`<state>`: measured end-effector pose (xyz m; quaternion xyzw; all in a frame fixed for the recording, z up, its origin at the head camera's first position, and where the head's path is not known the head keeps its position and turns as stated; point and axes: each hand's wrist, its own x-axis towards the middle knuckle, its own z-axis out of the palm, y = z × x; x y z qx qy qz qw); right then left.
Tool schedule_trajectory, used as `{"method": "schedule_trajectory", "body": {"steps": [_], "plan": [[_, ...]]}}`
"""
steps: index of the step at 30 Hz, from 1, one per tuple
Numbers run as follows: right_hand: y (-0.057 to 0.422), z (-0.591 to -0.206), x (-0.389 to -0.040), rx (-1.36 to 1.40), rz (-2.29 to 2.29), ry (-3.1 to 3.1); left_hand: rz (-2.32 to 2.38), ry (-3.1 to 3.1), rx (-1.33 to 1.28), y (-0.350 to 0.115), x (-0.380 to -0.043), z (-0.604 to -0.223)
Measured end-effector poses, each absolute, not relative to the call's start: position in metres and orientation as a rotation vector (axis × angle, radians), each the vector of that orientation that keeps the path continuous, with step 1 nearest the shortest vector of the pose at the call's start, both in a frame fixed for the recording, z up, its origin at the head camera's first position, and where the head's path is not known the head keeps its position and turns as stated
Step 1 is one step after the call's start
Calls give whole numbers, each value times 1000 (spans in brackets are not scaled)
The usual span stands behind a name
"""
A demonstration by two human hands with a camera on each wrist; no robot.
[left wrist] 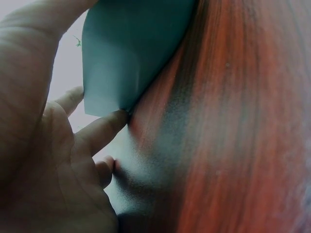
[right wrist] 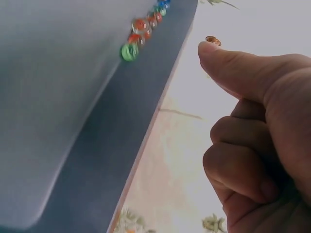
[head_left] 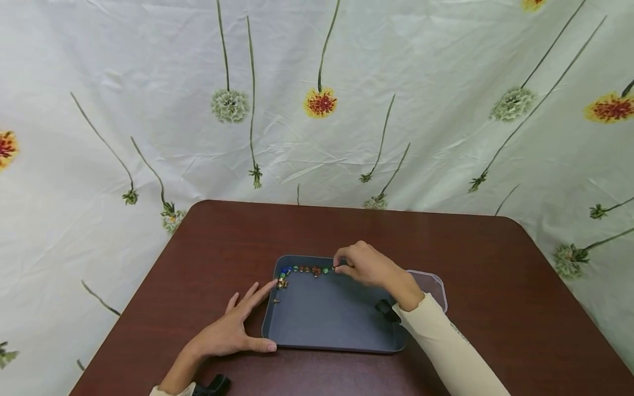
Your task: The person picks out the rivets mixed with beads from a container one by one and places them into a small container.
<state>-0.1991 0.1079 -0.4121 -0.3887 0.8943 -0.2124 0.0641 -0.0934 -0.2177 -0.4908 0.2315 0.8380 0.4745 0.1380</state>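
Observation:
My right hand (head_left: 371, 267) is over the far right part of a grey tray (head_left: 337, 319). Its thumb and forefinger pinch a small shiny amber-brown piece (right wrist: 213, 41), mostly covered by the thumb, with the other fingers curled in. Glass marbles, green (right wrist: 129, 51), orange and blue, form a row along the tray's far wall. Several gold-coloured pieces (head_left: 282, 282) cluster at the left wall, and a small one (head_left: 276, 301) lies nearer. The left hand (head_left: 228, 330) spreads its straight fingers at the tray's left side, forefinger by the gold cluster, thumb at the near corner.
A clear plastic box or lid (head_left: 432, 286) lies right of the tray, partly behind the right forearm. The tray sits on a dark red-brown wooden table (head_left: 495, 286). A white flower-printed cloth (head_left: 297, 137) hangs behind the table.

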Motion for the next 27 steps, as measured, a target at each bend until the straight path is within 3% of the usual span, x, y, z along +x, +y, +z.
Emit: {"method": "schedule_trajectory", "body": {"steps": [27], "plan": [[200, -394, -189, -1022, -715, 2815, 1374, 2421, 665, -218, -93, -491]]}}
